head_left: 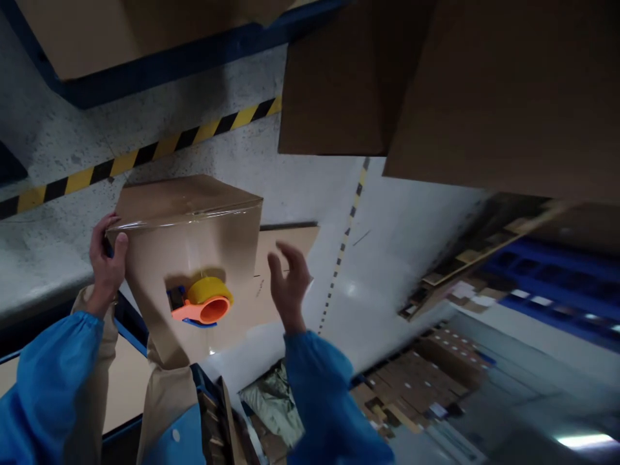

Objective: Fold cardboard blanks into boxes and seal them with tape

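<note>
In the head view, a closed cardboard box with clear tape along its edge is before me. An orange and blue tape dispenser with a yellow roll lies on the face turned toward me. My left hand grips the box's left corner, thumb on the near face and fingers around the side. To the right of the box, my right hand is raised with thumb and fingers apart and nothing in it. Behind that hand is a flat sheet of cardboard with small print.
Yellow and black striped tape runs across the grey floor. Large brown cardboard fills the upper right. A blue-edged pallet bears cardboard at the upper left. Stacked boxes are blurred at the lower right, near green sheeting.
</note>
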{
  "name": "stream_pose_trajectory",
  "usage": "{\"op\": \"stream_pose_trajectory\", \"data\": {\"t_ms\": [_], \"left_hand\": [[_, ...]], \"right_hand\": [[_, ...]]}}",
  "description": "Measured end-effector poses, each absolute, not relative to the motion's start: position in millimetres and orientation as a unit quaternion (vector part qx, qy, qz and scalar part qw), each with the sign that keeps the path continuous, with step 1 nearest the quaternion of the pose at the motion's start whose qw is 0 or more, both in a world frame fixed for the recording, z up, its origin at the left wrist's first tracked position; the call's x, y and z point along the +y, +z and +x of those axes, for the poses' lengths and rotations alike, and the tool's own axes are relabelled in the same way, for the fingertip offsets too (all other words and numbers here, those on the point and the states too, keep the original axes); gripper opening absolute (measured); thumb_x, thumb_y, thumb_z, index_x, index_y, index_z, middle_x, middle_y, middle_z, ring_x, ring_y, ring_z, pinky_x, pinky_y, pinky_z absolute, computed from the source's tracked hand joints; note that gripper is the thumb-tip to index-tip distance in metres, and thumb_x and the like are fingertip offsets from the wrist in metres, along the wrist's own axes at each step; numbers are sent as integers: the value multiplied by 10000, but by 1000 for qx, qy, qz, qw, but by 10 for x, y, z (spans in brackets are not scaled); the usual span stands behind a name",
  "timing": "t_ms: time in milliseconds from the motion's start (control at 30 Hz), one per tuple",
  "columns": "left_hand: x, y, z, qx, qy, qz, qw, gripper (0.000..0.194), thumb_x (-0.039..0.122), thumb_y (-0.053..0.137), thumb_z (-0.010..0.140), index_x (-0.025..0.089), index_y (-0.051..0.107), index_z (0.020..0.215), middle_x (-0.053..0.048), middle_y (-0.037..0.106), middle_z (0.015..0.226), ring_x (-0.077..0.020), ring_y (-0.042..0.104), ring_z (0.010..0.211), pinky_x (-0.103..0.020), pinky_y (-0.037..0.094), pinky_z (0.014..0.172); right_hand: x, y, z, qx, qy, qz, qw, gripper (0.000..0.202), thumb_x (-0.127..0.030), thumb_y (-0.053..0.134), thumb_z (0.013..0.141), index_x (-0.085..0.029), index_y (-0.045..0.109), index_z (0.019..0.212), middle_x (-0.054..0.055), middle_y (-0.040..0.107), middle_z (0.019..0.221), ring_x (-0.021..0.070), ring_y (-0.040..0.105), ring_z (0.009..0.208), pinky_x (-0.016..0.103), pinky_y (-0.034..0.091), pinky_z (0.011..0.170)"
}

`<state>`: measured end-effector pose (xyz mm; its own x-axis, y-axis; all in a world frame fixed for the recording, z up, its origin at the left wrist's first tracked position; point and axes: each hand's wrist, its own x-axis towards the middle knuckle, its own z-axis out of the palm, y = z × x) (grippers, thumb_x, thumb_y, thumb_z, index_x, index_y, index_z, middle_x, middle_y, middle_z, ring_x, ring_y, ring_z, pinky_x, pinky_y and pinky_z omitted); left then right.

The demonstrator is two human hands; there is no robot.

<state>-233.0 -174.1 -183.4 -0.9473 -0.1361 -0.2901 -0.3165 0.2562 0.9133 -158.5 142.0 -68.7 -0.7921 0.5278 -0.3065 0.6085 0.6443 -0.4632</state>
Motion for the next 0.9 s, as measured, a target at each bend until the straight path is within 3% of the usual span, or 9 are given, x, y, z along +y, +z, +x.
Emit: {"op": "stream_pose_trajectory", "data": {"t_ms": [67, 167, 333, 433, 533, 633, 733, 833, 900], "left_hand": [[-1719, -1823, -2332, 787, 595, -147, 70, 390, 523, 620, 903, 241, 597, 1171, -94, 625, 1262, -253, 557, 1245, -420, 400, 1125], [-1679, -1807, -2322, 787, 590, -165, 78, 402, 532, 605, 911, 250, 573, 1195, -90, 607, 1287, -245, 540, 1268, -417, 386, 1139], [-1652, -1825, -2279, 779, 596, -172, 90, 389, 568, 565, 920, 263, 569, 1161, -77, 579, 1325, -243, 515, 1304, -407, 368, 1155], [-1640, -1808, -2293, 773, 602, -186, 77, 348, 524, 640, 888, 253, 594, 1102, -76, 599, 1287, -248, 541, 1269, -403, 399, 1126], [-1589, -1760, -2361, 767, 606, -205, 44, 262, 453, 690, 870, 220, 617, 965, -86, 656, 1155, -249, 600, 1173, -416, 446, 1068], [-1509, -1735, -2447, 761, 598, -251, 34, 200, 396, 661, 890, 209, 602, 849, -60, 690, 974, -221, 650, 1032, -407, 478, 1024], [-1455, -1744, -2507, 758, 582, -290, 48, 162, 327, 634, 878, 211, 573, 782, -30, 682, 886, -195, 655, 958, -384, 487, 1018], [-1453, -1748, -2529, 751, 579, -311, 61, 73, 249, 615, 848, 212, 556, 827, -30, 686, 925, -186, 654, 972, -352, 495, 999], [-1465, -1746, -2533, 732, 595, -326, 58, 183, 196, 604, 825, 222, 553, 999, -46, 683, 1061, -182, 638, 1068, -324, 485, 1002]], "right_hand": [[1645, -1061, -2026, 879, -349, 315, 77, 502, -543, 534, 882, -238, 586, 1276, 116, 617, 1340, 270, 561, 1269, 510, 467, 1053], [1732, -1496, -2426, 847, -432, 291, 102, 560, -591, 543, 850, -239, 560, 1285, 104, 581, 1390, 235, 533, 1300, 448, 452, 1078], [1677, -1623, -2529, 801, -509, 287, 129, 384, -573, 647, 768, -273, 578, 998, 65, 635, 1308, 213, 558, 1262, 424, 433, 1091], [1686, -1605, -2545, 769, -540, 304, 155, 343, -571, 648, 764, -273, 532, 887, 46, 625, 1337, 212, 567, 1243, 429, 460, 1048], [1687, -1644, -2596, 763, -531, 334, 155, 384, -628, 581, 784, -259, 476, 781, 51, 644, 1304, 218, 600, 1167, 405, 507, 949], [1662, -1735, -2669, 775, -481, 387, 134, 390, -612, 558, 772, -249, 437, 694, 50, 699, 1053, 210, 632, 1045, 345, 523, 836], [1608, -1809, -2731, 777, -429, 447, 113, 337, -530, 596, 720, -240, 445, 640, 19, 641, 818, 200, 634, 918, 312, 509, 762], [1537, -1803, -2741, 783, -407, 463, 82, 304, -500, 626, 685, -217, 518, 661, 41, 631, 925, 210, 607, 996, 332, 486, 845], [1504, -1779, -2724, 802, -379, 458, 56, 327, -496, 668, 664, -198, 590, 775, 77, 600, 1112, 233, 546, 1136, 354, 459, 920]]}}
